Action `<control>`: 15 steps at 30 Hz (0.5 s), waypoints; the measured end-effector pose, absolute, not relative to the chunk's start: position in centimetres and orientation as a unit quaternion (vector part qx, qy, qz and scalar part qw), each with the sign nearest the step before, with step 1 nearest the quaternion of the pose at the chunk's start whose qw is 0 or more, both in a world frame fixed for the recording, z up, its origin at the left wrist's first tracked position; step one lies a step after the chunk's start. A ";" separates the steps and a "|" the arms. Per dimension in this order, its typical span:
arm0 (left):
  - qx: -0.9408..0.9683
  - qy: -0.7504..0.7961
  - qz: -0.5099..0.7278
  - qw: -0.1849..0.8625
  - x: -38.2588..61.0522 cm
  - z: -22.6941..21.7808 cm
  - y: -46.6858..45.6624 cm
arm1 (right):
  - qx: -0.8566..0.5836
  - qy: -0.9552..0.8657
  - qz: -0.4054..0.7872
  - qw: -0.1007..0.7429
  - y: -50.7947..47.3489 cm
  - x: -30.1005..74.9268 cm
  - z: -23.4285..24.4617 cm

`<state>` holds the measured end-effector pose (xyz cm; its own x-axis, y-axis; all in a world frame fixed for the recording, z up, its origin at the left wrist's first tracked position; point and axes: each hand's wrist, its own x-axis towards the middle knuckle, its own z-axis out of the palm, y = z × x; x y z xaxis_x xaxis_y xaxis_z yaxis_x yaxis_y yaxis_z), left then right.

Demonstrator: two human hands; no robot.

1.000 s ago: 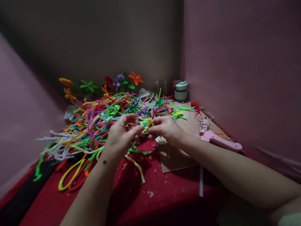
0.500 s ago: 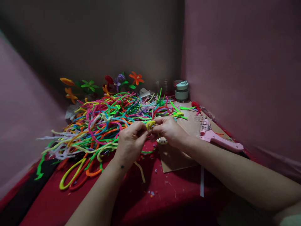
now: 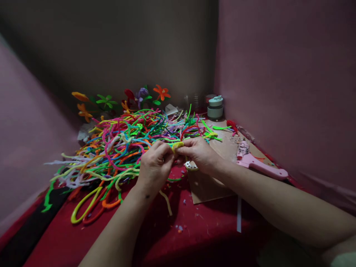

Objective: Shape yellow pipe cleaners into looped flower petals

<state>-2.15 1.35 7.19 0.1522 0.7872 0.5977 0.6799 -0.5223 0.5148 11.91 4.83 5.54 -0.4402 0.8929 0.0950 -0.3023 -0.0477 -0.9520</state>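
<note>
The fingers of the left hand and right hand are pinched on a small yellow piece, held between them above the counter. Fingertips cover part of it, so how it is bent or joined cannot be told. It looks soft; uneven pulling by the two pinches could crease it or make it slip. If dropped, it could get lost in the tangled pile spreading left and far, whose strands might also snag the left hand. A spotted ring lies just below the right hand, by the board, where a lowered wrist could knock it. Farther right, the right forearm could nudge the pink tool.
</note>
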 end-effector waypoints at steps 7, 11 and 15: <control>0.620 0.432 0.437 0.488 -2.7 8.0 1.7 | -0.174 -0.486 0.755 0.403 5.1 12.3 5.9; 0.609 0.436 0.445 0.491 -2.7 8.4 1.6 | -0.139 -0.419 0.811 0.385 5.5 12.5 5.9; 0.587 0.464 0.484 0.452 -2.2 8.2 1.4 | -0.140 -0.357 0.849 0.364 5.8 12.6 5.8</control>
<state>-2.19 1.37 8.18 0.0996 0.9838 0.1490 0.1070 -0.1595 0.9814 12.60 5.78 5.82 -0.6965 0.7172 0.0222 -0.5175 -0.4807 -0.7079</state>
